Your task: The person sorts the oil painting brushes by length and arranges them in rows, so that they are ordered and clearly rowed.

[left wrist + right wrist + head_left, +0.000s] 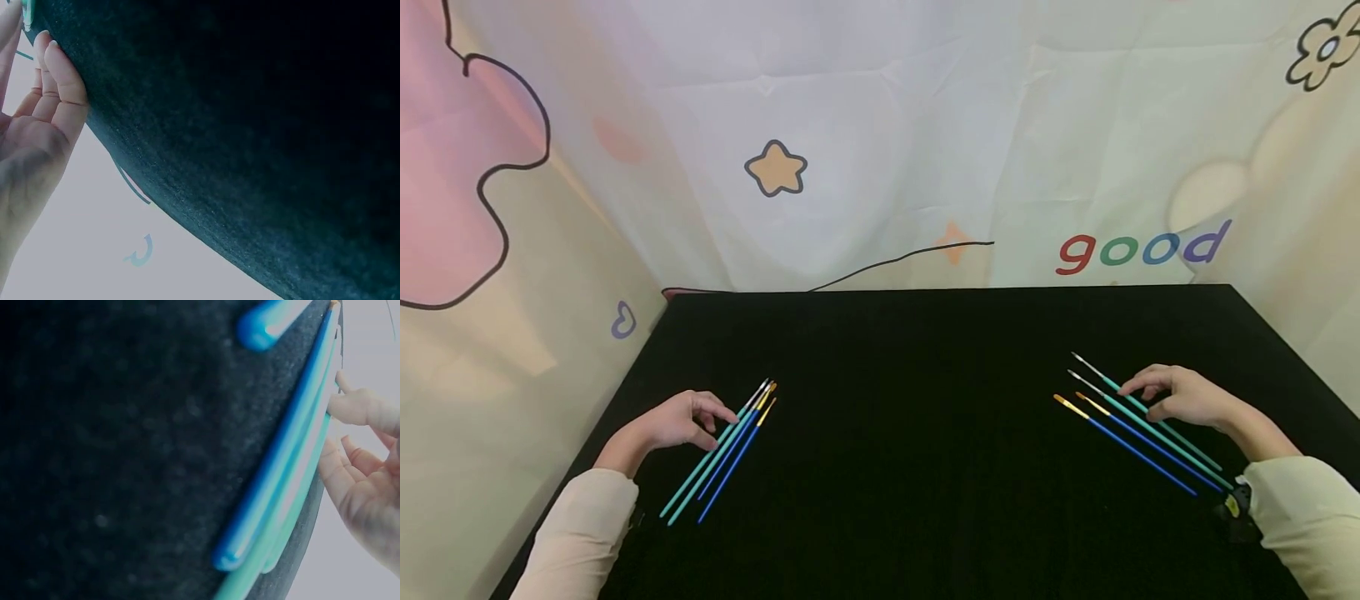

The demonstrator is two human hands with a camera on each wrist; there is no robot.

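On the left of the black table lies a slanted bundle of two teal paintbrushes (700, 490) and two blue paintbrushes (730, 471). My left hand (683, 419) is over the outer teal one, its fingertips and thumb tip spread apart along the handle. On the right, two more teal brushes (1180, 447) and two blue ones (1138, 452) fan out, bristles pointing away from me. The right hand (1187, 398) reaches to the outermost teal brush, thumb and fingertips apart at its handle. In the right wrist view its thumb (353, 407) is right beside the teal handles.
The black tabletop (917, 433) stretches between the two bundles. Behind it hangs a pale printed cloth (880, 150) with a star and the word "good", continuing along both sides. A small dark device (1238, 512) is at my right cuff.
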